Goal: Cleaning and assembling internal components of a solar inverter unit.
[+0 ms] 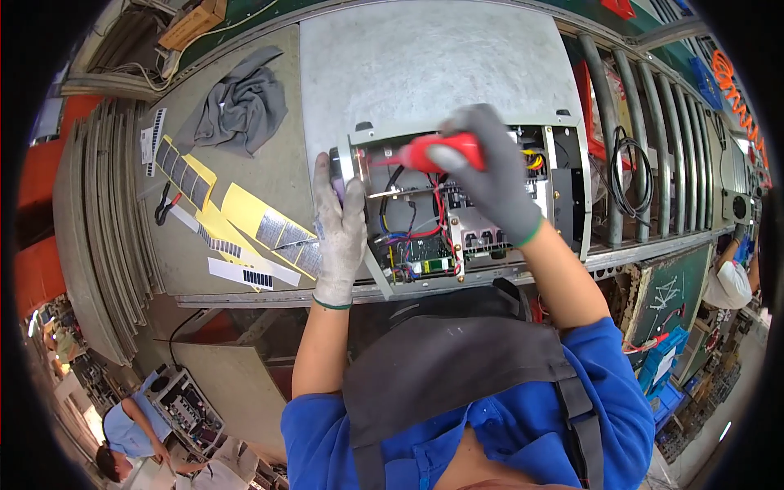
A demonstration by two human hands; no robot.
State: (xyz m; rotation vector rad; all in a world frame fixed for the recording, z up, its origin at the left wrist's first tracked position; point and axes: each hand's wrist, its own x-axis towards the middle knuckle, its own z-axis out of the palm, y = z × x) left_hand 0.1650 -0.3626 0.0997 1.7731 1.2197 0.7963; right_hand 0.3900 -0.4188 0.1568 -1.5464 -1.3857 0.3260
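A metal equipment chassis (586, 196) lies with its inside exposed, showing wires, circuit boards and metal parts. My right hand (494, 171), in a dark grey glove, is wrapped round a red screwdriver (420, 153). Both are smeared by motion. The screwdriver points left toward the chassis's left end panel (346, 163); I cannot make out its tip or whether it touches a screw. In a whitish glove, my left hand (339, 233) grips that end panel, thumb on the inner side and fingers outside. Below the hands, a green circuit board (416, 263) sits in the chassis among red, blue and black wires.
Left on the bench lie a grey cloth (241, 102), yellow label sheets (253, 216) and red-and-black cutters (168, 204). A pale plate (441, 49) stretches behind the chassis. Metal rollers (645, 139) with a coiled black cable (629, 175) stand right. Another person (135, 429) works lower left.
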